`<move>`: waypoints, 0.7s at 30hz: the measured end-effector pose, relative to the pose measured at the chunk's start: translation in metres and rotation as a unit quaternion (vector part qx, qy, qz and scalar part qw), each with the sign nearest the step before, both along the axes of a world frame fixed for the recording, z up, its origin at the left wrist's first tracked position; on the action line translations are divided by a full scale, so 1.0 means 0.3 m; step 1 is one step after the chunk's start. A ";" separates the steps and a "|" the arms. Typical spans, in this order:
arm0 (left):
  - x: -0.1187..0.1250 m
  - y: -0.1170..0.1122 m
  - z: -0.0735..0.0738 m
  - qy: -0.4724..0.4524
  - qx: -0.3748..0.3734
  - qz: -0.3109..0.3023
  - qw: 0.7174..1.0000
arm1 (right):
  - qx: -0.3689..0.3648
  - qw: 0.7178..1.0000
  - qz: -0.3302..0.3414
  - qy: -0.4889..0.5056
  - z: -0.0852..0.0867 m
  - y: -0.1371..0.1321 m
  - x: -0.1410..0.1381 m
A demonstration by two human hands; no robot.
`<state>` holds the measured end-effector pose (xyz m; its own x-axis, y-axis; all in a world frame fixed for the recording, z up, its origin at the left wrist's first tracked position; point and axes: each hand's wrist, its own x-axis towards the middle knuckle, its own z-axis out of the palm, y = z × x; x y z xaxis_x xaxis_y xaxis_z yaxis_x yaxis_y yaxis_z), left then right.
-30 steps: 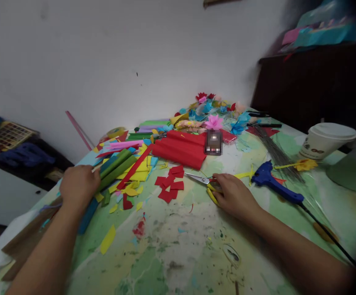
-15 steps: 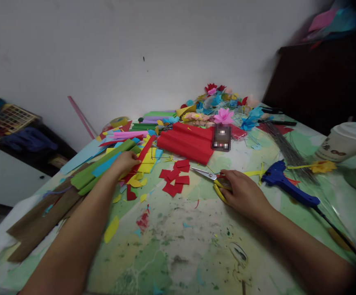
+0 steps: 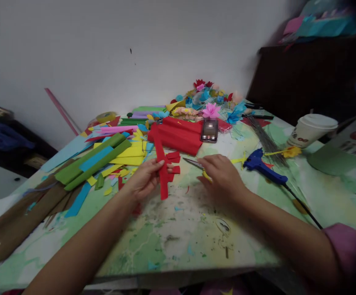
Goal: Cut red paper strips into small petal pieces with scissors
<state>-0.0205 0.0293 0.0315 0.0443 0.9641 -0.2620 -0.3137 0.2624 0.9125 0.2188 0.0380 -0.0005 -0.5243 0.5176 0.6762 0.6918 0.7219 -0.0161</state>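
Observation:
My left hand (image 3: 149, 177) pinches a long red crepe paper strip (image 3: 163, 180) between thumb and fingers. The strip stands tilted, its top end in front of a red folded crepe sheet (image 3: 178, 137). Several small cut red pieces (image 3: 174, 157) lie just behind the strip, partly covered by it and by my fingers. To the right, my right hand (image 3: 219, 174) is closed over the yellow handles of a pair of scissors (image 3: 193, 162). Their blades point left toward the red pieces; my fingers hide most of the handles.
Green crepe rolls (image 3: 104, 157), yellow paper (image 3: 125, 155) and brown strips (image 3: 27, 217) lie on the left. A phone (image 3: 209, 137) rests by the red sheet. Paper flowers (image 3: 211, 110) are heaped behind. Rightward are a blue glue gun (image 3: 267, 170), wires (image 3: 265, 137) and a paper cup (image 3: 313, 130).
My left hand has lifted the red strip off the paper pile and brought it right, before the small red pieces. My right hand stays at the scissors. The view has turned slightly right.

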 end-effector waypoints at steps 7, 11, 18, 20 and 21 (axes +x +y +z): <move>0.097 -0.036 -0.071 -0.115 -0.013 -0.015 0.993 | 0.134 0.972 0.192 -0.032 0.000 -0.035 -0.131; 0.100 -0.049 -0.082 -0.130 -0.007 0.012 0.991 | -0.011 0.985 0.166 0.054 -0.030 -0.035 -0.157; 0.151 -0.080 -0.107 -0.126 -0.009 -0.013 0.992 | -0.251 0.947 0.110 0.167 -0.060 -0.039 -0.165; 0.158 -0.085 -0.111 -0.124 -0.009 -0.025 0.992 | -0.268 0.945 0.096 0.163 -0.061 -0.038 -0.164; 0.160 -0.087 -0.111 -0.122 -0.012 -0.025 0.992 | -0.272 0.945 0.091 0.160 -0.061 -0.039 -0.163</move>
